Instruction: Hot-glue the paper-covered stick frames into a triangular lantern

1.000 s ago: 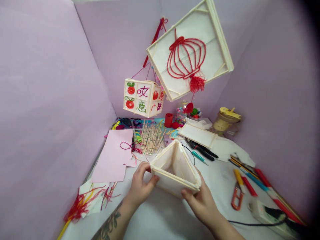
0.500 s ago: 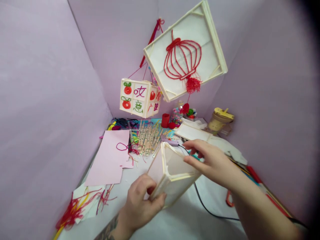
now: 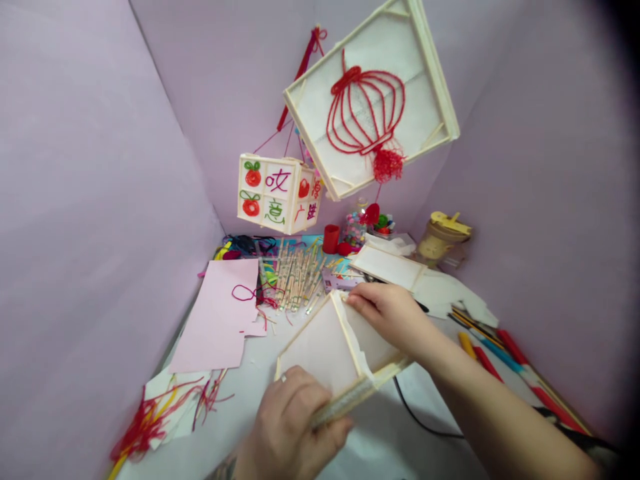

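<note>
A box-shaped lantern frame (image 3: 313, 350) of thin pale wooden sticks, covered with white paper, is tilted above the table in front of me. My left hand (image 3: 300, 420) grips its near lower edge, with the thumb below and the fingers over the paper side. At the far top corner, my right hand (image 3: 385, 313) pinches the stick edge where loose white paper shows. The right fingertips are pressed together there. Part of the frame's right side is hidden behind my right hand and forearm.
Finished lanterns hang ahead: one with painted characters (image 3: 270, 193), one with a red yarn lantern (image 3: 367, 113). Pink paper (image 3: 217, 313) and red yarn scraps (image 3: 137, 427) lie left. Bundled sticks (image 3: 295, 277) stand behind. A black cable (image 3: 420, 420) and a lidded cup (image 3: 443, 240) are right.
The lantern frame has turned so its left paper side faces me more. My right hand has moved from hovering over the frame to pinching its far corner.
</note>
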### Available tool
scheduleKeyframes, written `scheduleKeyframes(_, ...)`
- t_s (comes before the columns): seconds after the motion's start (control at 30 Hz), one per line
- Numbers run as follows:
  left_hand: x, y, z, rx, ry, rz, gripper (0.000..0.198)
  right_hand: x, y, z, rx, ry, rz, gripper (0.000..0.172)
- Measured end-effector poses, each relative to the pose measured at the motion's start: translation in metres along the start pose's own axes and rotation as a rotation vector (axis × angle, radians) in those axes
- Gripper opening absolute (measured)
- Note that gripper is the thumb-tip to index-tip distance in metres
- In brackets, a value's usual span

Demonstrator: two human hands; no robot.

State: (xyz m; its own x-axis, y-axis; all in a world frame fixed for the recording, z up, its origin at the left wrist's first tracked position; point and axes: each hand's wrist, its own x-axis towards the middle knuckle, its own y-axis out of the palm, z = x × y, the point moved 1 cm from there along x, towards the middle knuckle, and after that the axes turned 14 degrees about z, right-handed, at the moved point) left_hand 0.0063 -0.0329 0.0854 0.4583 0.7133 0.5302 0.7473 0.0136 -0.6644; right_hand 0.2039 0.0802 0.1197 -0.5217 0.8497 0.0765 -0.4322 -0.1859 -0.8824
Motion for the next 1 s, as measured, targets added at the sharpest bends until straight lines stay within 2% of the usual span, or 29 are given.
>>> scheduleKeyframes(0.07,-0.009,0.000,0.011,-0.122,-0.001,0.009,0.029,-0.006,0.002,-0.004,0.022,0.009,-0.038,0.026)
scheduleKeyframes(0.13,-0.021,0.003,0.028,-0.207,-0.097,-0.023,0.029,-0.015,0.004,-0.006,0.042,0.005,-0.079,0.023)
scheduleKeyframes(0.17,-0.028,0.005,0.038,-0.200,-0.190,-0.072,0.030,-0.020,0.005,-0.007,0.053,0.001,-0.104,0.022)
scheduleKeyframes(0.23,-0.042,0.012,0.061,-0.212,-0.493,-0.136,0.036,-0.033,0.007,-0.007,0.068,-0.009,-0.165,0.021)
scheduleKeyframes(0.3,-0.053,0.021,0.079,-0.370,-0.744,-0.106,0.051,-0.046,0.008,-0.007,0.075,-0.030,-0.232,0.020)
scheduleKeyframes(0.37,-0.058,0.027,0.089,-0.560,-0.879,-0.037,0.066,-0.058,0.008,-0.006,0.078,-0.056,-0.281,0.020)
scheduleKeyframes(0.47,-0.056,0.031,0.087,-0.849,-0.965,0.120,0.066,-0.070,0.009,-0.003,0.115,-0.078,-0.312,0.019)
scheduleKeyframes(0.53,-0.051,0.031,0.079,-1.007,-0.980,0.154,0.058,-0.077,0.010,-0.002,0.163,-0.078,-0.329,0.021)
scheduleKeyframes(0.67,-0.045,0.036,0.065,-1.186,-0.988,0.044,0.050,-0.089,0.014,-0.003,0.264,-0.089,-0.328,0.024)
scheduleKeyframes(0.77,-0.044,0.045,0.061,-1.349,-1.049,0.005,0.051,-0.095,0.014,-0.005,0.291,-0.051,-0.324,0.018)
scheduleKeyframes(0.9,-0.036,0.047,0.065,-1.596,-1.255,0.141,0.064,-0.088,0.014,-0.003,0.407,0.028,-0.290,0.024)
scheduleKeyframes(1.0,-0.025,0.036,0.080,-1.635,-1.244,0.243,0.068,-0.067,0.018,-0.002,0.563,0.115,-0.282,0.029)
